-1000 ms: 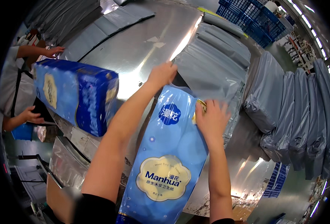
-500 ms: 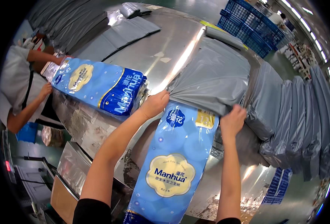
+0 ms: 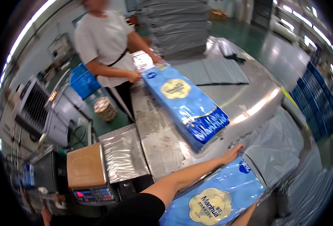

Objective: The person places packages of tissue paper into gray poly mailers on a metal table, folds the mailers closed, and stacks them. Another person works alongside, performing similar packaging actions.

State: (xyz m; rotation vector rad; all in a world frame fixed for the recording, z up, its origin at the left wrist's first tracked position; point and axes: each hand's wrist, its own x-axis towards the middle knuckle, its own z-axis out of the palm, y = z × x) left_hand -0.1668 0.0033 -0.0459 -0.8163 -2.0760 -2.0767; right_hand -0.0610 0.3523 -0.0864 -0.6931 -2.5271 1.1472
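In front of me lies a long blue plastic-wrapped pack of toilet paper [image 3: 226, 192], running off the lower edge. Its far end meets the mouth of a grey plastic bag [image 3: 275, 145] spread on the metal table. My left hand [image 3: 231, 154] is closed on the bag's edge, at the pack's far left corner. Of my right arm [image 3: 246, 215] only a part shows beside the pack's near side; its fingers are hidden. Another person's hands [image 3: 136, 76] hold the far end of a second blue pack of toilet paper [image 3: 176, 90], lying to the left.
Flat grey bags [image 3: 219, 71] lie across the metal table [image 3: 157, 139], before a tall grey stack [image 3: 176, 30]. Folded grey plastic [image 3: 311, 194] stands at lower right. A scale with a tan top [image 3: 85, 165] is left of the table, blue crates [image 3: 317, 100] beyond its right side.
My view has swung left, bringing the scale and the other person's upper body into sight. My left hand stays at the bag's edge; my right hand has gone out of sight behind the pack.
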